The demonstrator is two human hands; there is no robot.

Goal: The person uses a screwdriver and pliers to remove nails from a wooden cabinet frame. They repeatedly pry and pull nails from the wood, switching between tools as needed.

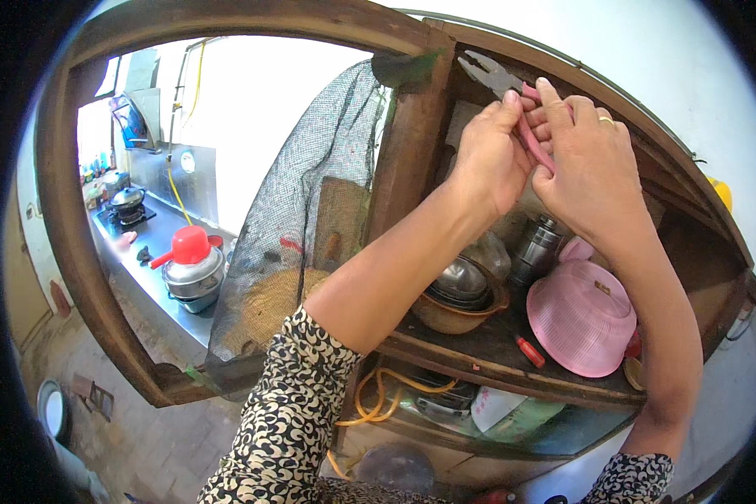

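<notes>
Both my hands are raised at the cabinet's upper frame, closed on pink-handled pliers (496, 77), whose metal head points up-left by the wood. My left hand (487, 155) holds them from the left, thumb up near the pivot. My right hand (588, 172), with a ring on one finger, grips the handles from the right; some fingertips of both hands are hidden. Left of them is an open wooden door frame (407, 134) with loose dark mesh (273, 235) hanging from it and bits of green material at its corners.
Below, a shelf (504, 374) holds a pink colander (580, 315), nested bowls (458, 307), a steel canister (529, 252) and a red-handled tool (529, 351). An orange hose (370, 412) loops underneath. Through the frame stands a steel counter (168, 311) with pots and a red dipper (189, 244).
</notes>
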